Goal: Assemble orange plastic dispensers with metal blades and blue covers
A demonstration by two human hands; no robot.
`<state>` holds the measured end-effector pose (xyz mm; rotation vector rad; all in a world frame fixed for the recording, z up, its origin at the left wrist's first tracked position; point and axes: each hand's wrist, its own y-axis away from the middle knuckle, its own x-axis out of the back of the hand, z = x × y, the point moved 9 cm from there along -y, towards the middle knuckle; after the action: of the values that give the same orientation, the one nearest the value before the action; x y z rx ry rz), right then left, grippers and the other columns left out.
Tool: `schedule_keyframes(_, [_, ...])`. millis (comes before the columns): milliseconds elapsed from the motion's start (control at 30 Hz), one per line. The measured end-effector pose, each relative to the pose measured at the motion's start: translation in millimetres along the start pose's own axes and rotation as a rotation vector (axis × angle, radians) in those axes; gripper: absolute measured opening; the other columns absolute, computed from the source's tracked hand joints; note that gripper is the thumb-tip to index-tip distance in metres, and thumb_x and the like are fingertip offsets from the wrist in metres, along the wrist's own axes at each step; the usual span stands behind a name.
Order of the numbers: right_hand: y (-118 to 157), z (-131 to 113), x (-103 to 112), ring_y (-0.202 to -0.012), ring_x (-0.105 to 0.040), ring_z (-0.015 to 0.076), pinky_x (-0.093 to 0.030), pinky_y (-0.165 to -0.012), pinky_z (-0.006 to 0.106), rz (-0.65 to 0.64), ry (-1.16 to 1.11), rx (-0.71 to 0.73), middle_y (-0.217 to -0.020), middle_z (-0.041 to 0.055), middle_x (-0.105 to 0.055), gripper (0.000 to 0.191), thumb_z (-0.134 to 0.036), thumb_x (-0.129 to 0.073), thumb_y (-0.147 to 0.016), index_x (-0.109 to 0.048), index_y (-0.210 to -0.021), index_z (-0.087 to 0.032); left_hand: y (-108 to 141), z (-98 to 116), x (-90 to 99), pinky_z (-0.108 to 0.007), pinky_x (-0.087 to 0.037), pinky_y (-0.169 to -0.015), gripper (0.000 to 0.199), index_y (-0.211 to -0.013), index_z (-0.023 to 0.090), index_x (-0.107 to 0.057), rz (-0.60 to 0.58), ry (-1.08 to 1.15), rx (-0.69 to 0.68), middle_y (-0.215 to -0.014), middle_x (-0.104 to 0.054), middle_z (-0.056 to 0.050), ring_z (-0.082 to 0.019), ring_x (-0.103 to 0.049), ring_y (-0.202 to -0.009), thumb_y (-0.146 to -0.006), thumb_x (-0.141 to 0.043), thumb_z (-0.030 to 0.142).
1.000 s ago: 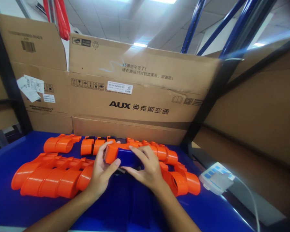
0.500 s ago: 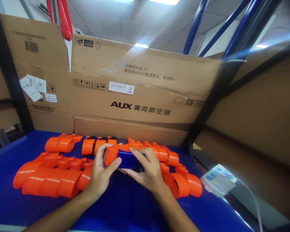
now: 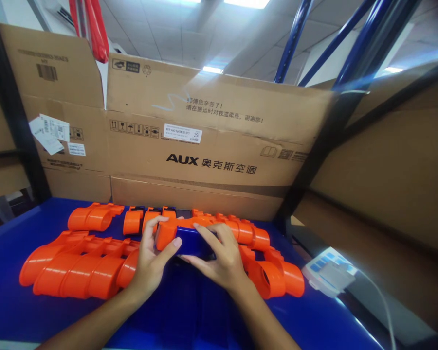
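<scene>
Between my two hands is an orange plastic part with a curved end (image 3: 166, 235), joined to a dark blue shiny piece (image 3: 193, 242). My left hand (image 3: 151, 262) grips the orange end, its thumb pressed near the seam with the blue piece. On the other side, my right hand (image 3: 224, 257) has its fingers on top of the blue piece and its thumb below. The underside of the held part is hidden. Behind and beside the hands lie rows of similar orange curved parts (image 3: 78, 272), some partly covered by my fingers and wrists.
A blue tabletop (image 3: 190, 311) carries everything. Smaller orange parts with dark pieces (image 3: 133, 221) stand in the back row. Printed cardboard (image 3: 211, 146) walls off the back. At right, a white power strip (image 3: 330, 272) with a cable sits by the table edge, near a dark post (image 3: 310, 160).
Hardly anything differs. Both hands keep their hold on the orange and blue part, which has shifted very slightly along with the view.
</scene>
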<state>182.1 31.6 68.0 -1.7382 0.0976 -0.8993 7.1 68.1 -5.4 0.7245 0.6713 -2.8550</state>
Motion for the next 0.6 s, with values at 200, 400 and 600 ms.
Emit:
schedule_keyframes(200, [2.8,19.1,5.9,-0.098,-0.071,0.0312,-0.058,-0.087,0.044,0.089,-0.267,-0.299,-0.110,0.0109,-0.073,0.056,-0.050,-0.082,-0.081,-0.063,-0.127,-0.025,3.4,13.8,-16.0,-0.049,-0.045,-0.113,0.077,-0.148,0.031,-0.050,-0.221,0.011,-0.047,-0.141,-0.063,-0.012,-0.037,-0.057,-0.134,-0.079,-0.083,0.041])
schedule_keyframes(400, [14.4,46.5,-9.4,-0.084,-0.066,0.0242,-0.056,-0.077,0.035,0.141,-0.592,-0.618,-0.088,0.0060,-0.071,0.048,-0.064,-0.044,-0.101,-0.066,-0.095,-0.022,20.8,34.5,-43.4,-0.061,-0.028,-0.123,0.092,-0.142,0.028,-0.062,-0.504,-0.555,-0.362,-0.145,-0.061,-0.015,-0.045,-0.042,-0.144,-0.057,-0.096,0.027])
schedule_keyframes(600, [30.9,54.2,-30.0,-0.074,-0.060,0.0217,-0.053,-0.072,0.034,0.055,-0.626,-0.831,-0.075,0.0046,-0.066,0.062,-0.071,-0.037,-0.100,-0.065,-0.081,-0.020,36.2,38.0,-58.0,-0.059,-0.039,-0.117,0.096,-0.158,0.027,-0.035,-0.470,-1.041,-0.721,-0.150,-0.047,-0.017,-0.038,-0.045,-0.141,-0.074,-0.080,0.021])
